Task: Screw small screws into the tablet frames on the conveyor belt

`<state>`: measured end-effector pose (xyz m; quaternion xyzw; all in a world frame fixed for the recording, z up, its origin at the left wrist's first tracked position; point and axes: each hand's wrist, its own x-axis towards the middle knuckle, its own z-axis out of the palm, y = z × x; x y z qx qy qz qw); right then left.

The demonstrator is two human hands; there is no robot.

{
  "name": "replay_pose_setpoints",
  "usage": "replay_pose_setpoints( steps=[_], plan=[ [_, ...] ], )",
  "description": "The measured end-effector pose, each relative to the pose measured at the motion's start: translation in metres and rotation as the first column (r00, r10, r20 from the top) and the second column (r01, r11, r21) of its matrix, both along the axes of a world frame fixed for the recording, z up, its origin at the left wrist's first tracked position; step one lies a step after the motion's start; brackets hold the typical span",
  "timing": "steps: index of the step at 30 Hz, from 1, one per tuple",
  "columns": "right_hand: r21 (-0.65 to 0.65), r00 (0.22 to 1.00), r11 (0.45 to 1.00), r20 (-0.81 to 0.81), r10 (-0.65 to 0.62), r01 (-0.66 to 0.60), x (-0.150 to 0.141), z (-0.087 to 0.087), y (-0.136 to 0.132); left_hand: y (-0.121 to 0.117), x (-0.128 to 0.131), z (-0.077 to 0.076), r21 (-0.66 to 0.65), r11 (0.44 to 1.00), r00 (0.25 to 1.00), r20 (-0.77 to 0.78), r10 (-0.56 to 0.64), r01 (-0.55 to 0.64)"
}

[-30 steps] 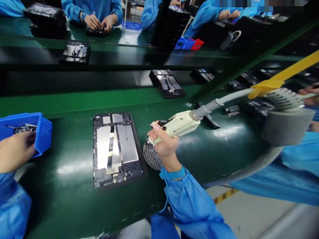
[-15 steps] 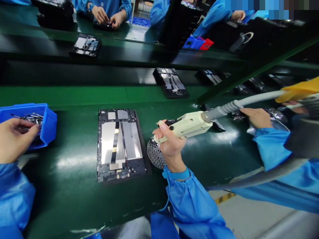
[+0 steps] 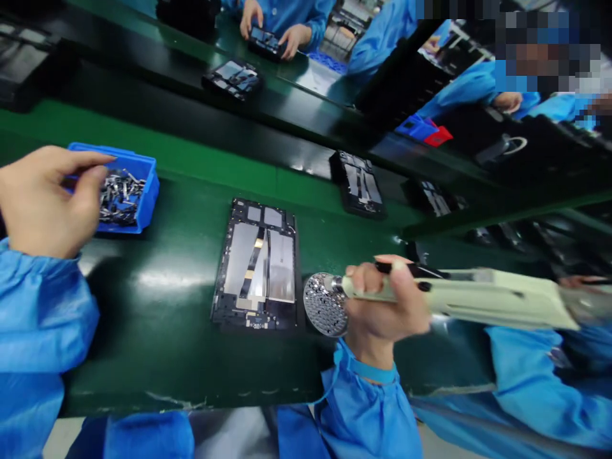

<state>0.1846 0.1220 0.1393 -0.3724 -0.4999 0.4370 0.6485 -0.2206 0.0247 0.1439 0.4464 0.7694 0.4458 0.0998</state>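
My right hand (image 3: 387,303) is wrapped around a pale electric screwdriver (image 3: 502,298), which lies nearly level. Its tip meets a round metal screw tray (image 3: 322,309) full of small holes. Just left of that tray, an opened tablet (image 3: 282,264) lies flat on the green bench, with dark flat cables and silver panels exposed. My left hand (image 3: 52,197) hovers at the near left side of a blue bin (image 3: 148,204) of small metal parts (image 3: 119,194). Thumb and forefinger are closed in a pinch; whatever is between them is too small to make out.
More opened tablets (image 3: 359,185) stand along the channel behind the bench. Across it, a co-worker's hands (image 3: 294,41) hold a dark device (image 3: 265,41). A green bar (image 3: 507,210) slants at right, near a neighbour's blue sleeve (image 3: 535,376).
My left hand has lifted out of the blue bin, its pinch still closed. My right hand has swung the screwdriver lower and flatter, its tip now at the screw tray. The view has shifted and tilted.
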Motion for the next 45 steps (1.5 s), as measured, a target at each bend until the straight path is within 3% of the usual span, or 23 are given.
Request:
replay_pose_setpoints(
  steps=[1, 4, 7, 11, 15, 18, 25, 30, 33, 37, 39, 41, 45],
  plan=[
    [0.009, 0.999, 0.999, 0.007, 0.054, -0.054, -0.004, 0.005, -0.008, 0.002, 0.02, 0.002, 0.059, 0.997, 0.985, -0.161, 0.059, -0.05],
    [-0.013, 0.976, 0.977, 0.048, 0.213, -0.213, -0.023, 0.014, -0.04, 0.008, 0.07, -0.004, 0.127, 0.989, 0.951, -0.307, -0.029, 0.071],
    [-0.085, 0.935, 0.936, 0.077, 0.347, -0.34, -0.041, 0.012, -0.065, 0.011, 0.093, -0.018, 0.143, 0.97, 0.953, -0.261, -0.154, 0.196],
    [-0.151, 0.898, 0.897, 0.092, 0.43, -0.415, -0.049, 0.004, -0.075, 0.009, 0.1, -0.029, 0.071, 0.971, 0.972, -0.073, -0.223, 0.228],
    [-0.17, 0.893, 0.891, 0.091, 0.44, -0.421, -0.048, 0.001, -0.073, 0.01, 0.11, -0.035, 0.025, 0.957, 0.952, 0.098, -0.29, 0.289],
    [-0.157, 0.895, 0.893, 0.088, 0.437, -0.421, -0.048, 0.001, -0.074, 0.011, 0.12, -0.04, 0.025, 0.936, 0.926, 0.138, -0.351, 0.351],
    [-0.131, 0.884, 0.885, 0.087, 0.459, -0.446, -0.053, -0.002, -0.077, 0.015, 0.134, -0.049, 0.164, 0.865, 0.866, 0.088, -0.492, 0.475],
    [-0.098, 0.87, 0.878, 0.124, 0.478, -0.468, -0.051, -0.01, -0.072, 0.03, 0.166, -0.061, 0.214, 0.794, 0.814, -0.007, -0.58, 0.568],
    [-0.09, 0.863, 0.873, 0.131, 0.488, -0.48, -0.049, -0.009, -0.073, 0.036, 0.189, -0.07, 0.136, 0.733, 0.744, -0.073, -0.664, 0.667],
    [-0.03, 0.857, 0.859, 0.049, 0.512, -0.511, -0.038, 0.012, -0.079, 0.036, 0.201, -0.082, -0.095, 0.616, 0.589, -0.21, -0.78, 0.782],
    [0.036, 0.875, 0.875, 0.024, 0.483, -0.483, -0.028, 0.025, -0.075, 0.034, 0.199, -0.086, -0.117, 0.613, 0.571, -0.262, -0.778, 0.781],
    [0.099, 0.923, 0.918, 0.019, 0.383, -0.383, -0.016, 0.033, -0.064, 0.032, 0.196, -0.088, -0.054, 0.637, 0.598, -0.293, -0.746, 0.769],
    [0.086, 0.987, 0.984, -0.014, 0.158, -0.156, 0.007, 0.024, -0.026, 0.032, 0.19, -0.081, 0.13, 0.685, 0.693, -0.235, -0.681, 0.717]
  ],
)
